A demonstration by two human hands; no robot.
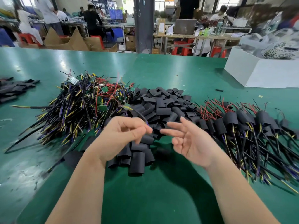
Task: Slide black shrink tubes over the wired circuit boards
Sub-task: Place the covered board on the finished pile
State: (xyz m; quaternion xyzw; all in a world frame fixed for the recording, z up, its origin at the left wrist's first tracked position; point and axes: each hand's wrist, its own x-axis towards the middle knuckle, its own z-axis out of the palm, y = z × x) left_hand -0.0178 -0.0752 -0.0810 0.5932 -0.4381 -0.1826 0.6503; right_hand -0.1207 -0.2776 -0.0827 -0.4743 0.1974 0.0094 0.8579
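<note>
in the head view, a dark wire (140,115) is pinched by the left hand (124,133); its small green board (127,105) is seen blurred toward 11 o'clock of that hand. the right hand (187,143) is held open with fingers spread, and nothing is carried in it. the heap of black tubes (161,107) lies at 12 o'clock of the hands, bare boards (84,101) at 10, sleeved boards (242,125) at 3. a tube with a rounded mouth is best chosen, so the wire ends can be gathered straight and fed in first. bare table (161,199) is left at 6 o'clock; a white box (252,73) stands well apart at 1.
</note>
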